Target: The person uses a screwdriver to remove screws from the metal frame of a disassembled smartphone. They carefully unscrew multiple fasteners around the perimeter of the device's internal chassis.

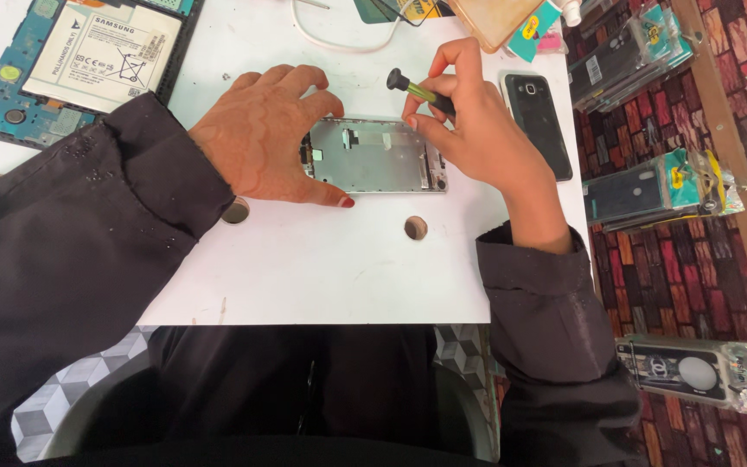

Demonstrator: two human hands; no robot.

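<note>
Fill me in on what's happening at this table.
A person in black sleeves works on an opened phone frame lying on the white table. The left hand steadies its left end; the right hand holds a small screwdriver at its upper right corner. A black phone lies to the right, an opened tablet at upper left.

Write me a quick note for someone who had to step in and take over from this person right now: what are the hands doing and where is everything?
Left hand: spread flat on the white table, fingers pressed against the left end and near edge of the opened phone frame.
Right hand: pinching a small screwdriver, black cap up, its tip down at the frame's upper right corner.
Nearby: a black phone back cover just right of the hand; an opened tablet with its battery showing at the far left.
Done: the frame lies open, insides bare.
Left: the tip is hidden, so I cannot tell how far the screw work has got.
</note>
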